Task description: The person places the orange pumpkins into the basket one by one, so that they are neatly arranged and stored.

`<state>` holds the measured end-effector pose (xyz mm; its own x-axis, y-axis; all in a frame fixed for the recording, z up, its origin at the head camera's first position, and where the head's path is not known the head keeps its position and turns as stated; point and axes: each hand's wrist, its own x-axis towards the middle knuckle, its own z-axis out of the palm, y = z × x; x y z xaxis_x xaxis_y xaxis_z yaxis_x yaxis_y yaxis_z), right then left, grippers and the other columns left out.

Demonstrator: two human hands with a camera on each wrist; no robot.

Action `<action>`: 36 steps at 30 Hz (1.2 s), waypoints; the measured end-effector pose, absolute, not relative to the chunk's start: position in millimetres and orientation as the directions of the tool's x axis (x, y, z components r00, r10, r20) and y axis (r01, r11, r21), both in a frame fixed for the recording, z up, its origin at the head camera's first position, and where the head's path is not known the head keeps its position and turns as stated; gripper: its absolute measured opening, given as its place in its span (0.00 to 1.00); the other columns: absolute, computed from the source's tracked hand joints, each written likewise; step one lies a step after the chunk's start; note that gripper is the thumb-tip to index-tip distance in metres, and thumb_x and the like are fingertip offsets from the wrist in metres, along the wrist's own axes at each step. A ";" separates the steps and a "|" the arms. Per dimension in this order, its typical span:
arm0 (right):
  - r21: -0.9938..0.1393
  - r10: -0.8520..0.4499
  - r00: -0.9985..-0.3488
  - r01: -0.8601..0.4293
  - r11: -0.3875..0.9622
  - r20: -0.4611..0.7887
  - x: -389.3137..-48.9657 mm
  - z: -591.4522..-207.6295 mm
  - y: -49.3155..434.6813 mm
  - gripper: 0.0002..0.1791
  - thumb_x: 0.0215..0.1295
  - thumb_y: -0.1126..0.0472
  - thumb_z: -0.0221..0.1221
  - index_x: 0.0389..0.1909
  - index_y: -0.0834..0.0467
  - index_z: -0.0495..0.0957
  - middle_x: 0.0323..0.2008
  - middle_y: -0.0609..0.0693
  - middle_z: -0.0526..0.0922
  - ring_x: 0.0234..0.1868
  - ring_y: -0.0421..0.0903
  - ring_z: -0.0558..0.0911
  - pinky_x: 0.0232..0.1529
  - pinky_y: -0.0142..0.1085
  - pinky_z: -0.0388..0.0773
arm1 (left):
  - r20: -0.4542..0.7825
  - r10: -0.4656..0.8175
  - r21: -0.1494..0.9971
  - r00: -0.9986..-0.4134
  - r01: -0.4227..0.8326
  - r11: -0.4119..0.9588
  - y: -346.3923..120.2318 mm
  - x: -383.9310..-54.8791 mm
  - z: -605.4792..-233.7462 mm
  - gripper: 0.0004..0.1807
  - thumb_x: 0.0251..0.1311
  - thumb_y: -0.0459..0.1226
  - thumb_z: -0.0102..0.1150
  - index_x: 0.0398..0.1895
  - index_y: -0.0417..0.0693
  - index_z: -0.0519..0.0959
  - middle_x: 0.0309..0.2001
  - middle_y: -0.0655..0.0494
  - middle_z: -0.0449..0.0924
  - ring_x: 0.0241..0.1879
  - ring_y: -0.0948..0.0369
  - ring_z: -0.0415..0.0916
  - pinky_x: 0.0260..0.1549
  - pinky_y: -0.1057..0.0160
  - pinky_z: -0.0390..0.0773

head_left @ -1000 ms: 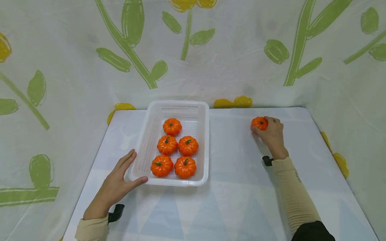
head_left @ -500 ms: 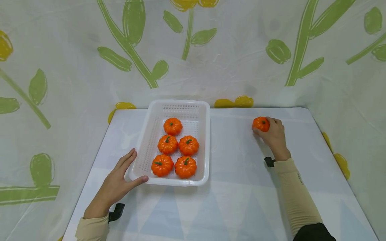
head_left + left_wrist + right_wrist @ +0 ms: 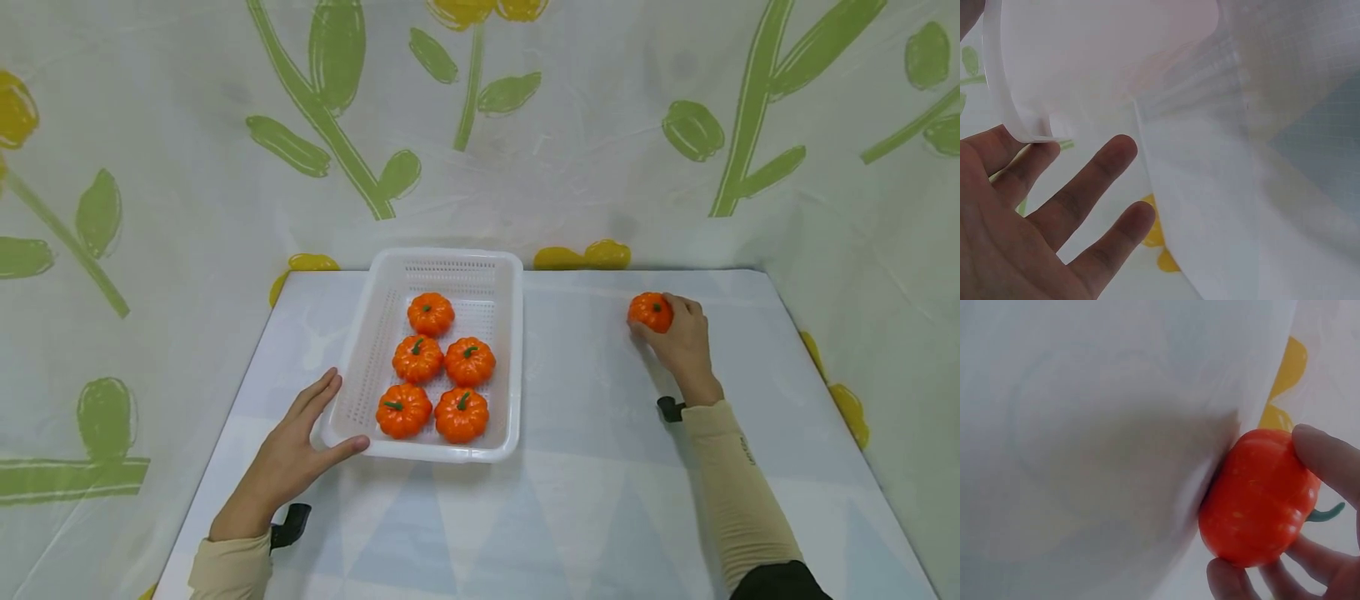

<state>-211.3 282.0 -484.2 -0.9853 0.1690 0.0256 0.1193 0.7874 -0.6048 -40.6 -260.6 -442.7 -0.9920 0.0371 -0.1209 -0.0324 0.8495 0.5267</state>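
Note:
A small orange toy pumpkin [image 3: 649, 312] with a green stem is held by my right hand [image 3: 684, 337] near the far right of the table. In the right wrist view the thumb and fingers grip the pumpkin [image 3: 1260, 500] from opposite sides, close against the table surface. Several matching pumpkins [image 3: 417, 359] lie inside a white plastic basket [image 3: 512, 333] left of centre. My left hand [image 3: 288, 458] rests at the basket's near left corner, thumb over the rim. In the left wrist view its fingers [image 3: 1085, 187] spread fairly straight, and a fingertip touches the rim.
The table [image 3: 585, 500] wears a pale cover with blue triangles. A white curtain [image 3: 570, 167] printed with green leaves and yellow flowers hangs behind and along both sides. The pumpkins sit towards the basket's near and middle part.
The view has shifted very slightly. My right hand keeps its grip on the pumpkin at nearly the same spot, and my left hand stays at the basket corner.

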 end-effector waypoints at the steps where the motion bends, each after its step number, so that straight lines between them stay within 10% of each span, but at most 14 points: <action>1: -0.609 0.173 -0.984 0.119 0.784 0.031 -211.3 -485.2 281.9 0.42 0.55 0.49 0.64 0.67 0.61 0.59 0.63 0.66 0.58 0.60 0.65 0.60 0.57 0.60 0.62 | -0.117 0.035 0.528 -0.993 -0.032 0.849 -260.7 -40.7 -443.0 0.55 0.41 0.68 0.61 0.72 0.71 0.44 0.73 0.69 0.40 0.69 0.49 0.49 0.53 0.31 0.61; 14: -0.737 0.189 -0.955 -0.041 0.675 0.227 -214.1 -486.3 252.1 0.44 0.46 0.40 0.67 0.64 0.52 0.66 0.60 0.52 0.65 0.55 0.48 0.68 0.49 0.44 0.74 | -0.127 0.027 0.536 -0.992 -0.046 0.843 -260.3 -40.7 -445.6 0.55 0.42 0.66 0.62 0.72 0.73 0.43 0.73 0.70 0.38 0.69 0.49 0.48 0.52 0.29 0.60; 36: -0.724 -0.179 -0.878 -0.469 0.506 0.444 -205.5 -431.9 150.7 0.41 0.44 0.45 0.71 0.62 0.48 0.69 0.58 0.43 0.67 0.53 0.41 0.70 0.43 0.37 0.78 | -0.099 0.019 0.572 -0.995 -0.041 0.820 -261.0 -38.8 -451.9 0.54 0.41 0.67 0.62 0.72 0.74 0.46 0.72 0.75 0.40 0.70 0.53 0.47 0.55 0.32 0.60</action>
